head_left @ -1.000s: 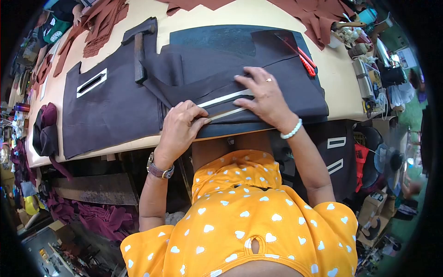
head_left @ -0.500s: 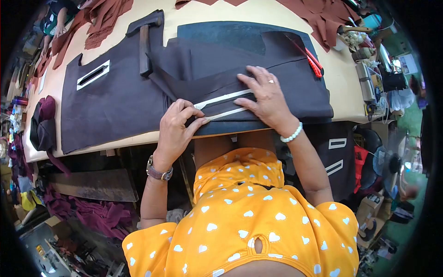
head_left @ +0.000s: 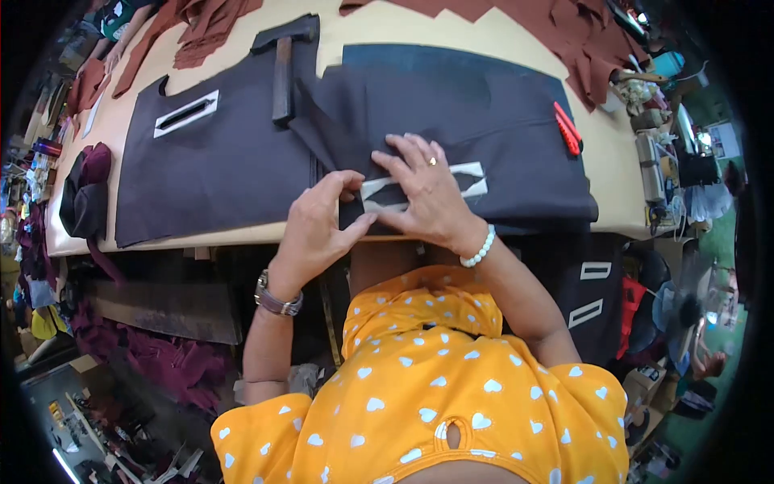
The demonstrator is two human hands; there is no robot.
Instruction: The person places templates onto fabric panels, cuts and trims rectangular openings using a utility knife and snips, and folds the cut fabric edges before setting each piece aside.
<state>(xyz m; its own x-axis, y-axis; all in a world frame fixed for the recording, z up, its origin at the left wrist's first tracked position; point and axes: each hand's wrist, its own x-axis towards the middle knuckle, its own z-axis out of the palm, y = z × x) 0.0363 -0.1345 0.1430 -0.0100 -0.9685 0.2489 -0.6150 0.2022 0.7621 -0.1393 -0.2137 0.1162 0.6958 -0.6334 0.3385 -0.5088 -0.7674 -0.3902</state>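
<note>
My right hand lies with spread fingers across a white rectangular frame on dark fabric, covering its middle. A dark slit shows inside the frame. At the frame's left end is my left hand, its fingers curled and its thumb apart from them, touching the fabric edge; no held item is visible. The dark fabric piece lies partly over a dark board. Left of it is another dark piece with a similar white-framed slit. A hammer rests on that piece.
A red cutter lies on the fabric at right. Brown fabric pieces are along the table's far side. A dark and maroon bundle sits at the left edge. Another person's arm shows at the far left.
My right hand has moved left and now lies flat over the white frame, which looks more spread out. My left thumb and fingers have parted. The right-hand fabric has been shifted and smoothed.
</note>
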